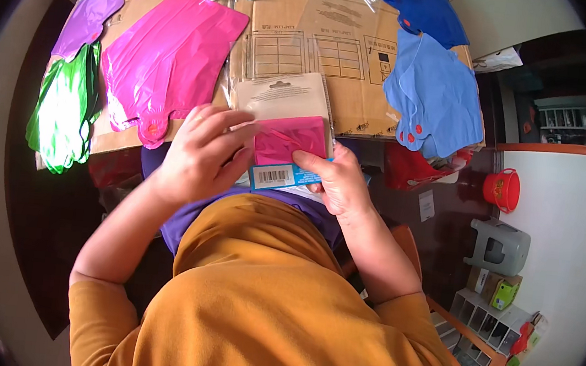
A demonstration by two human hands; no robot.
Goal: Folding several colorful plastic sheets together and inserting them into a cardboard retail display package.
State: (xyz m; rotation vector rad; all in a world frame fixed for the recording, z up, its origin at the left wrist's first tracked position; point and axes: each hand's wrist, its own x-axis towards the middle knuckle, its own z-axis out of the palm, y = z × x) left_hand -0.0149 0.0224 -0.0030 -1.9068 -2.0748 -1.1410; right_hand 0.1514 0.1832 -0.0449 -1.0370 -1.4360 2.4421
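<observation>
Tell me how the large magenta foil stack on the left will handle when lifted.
The large magenta foil stack will probably be floppy, since creases and ripples run across it. It is likely light for its size, as its layers look thin and lie flat. Its glossy shine suggests those layers could slip over one another.

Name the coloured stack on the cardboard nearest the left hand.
The large pink stack: its tab lies beside the left hand; the green stack sits farther left and the light blue stack far right.
</observation>
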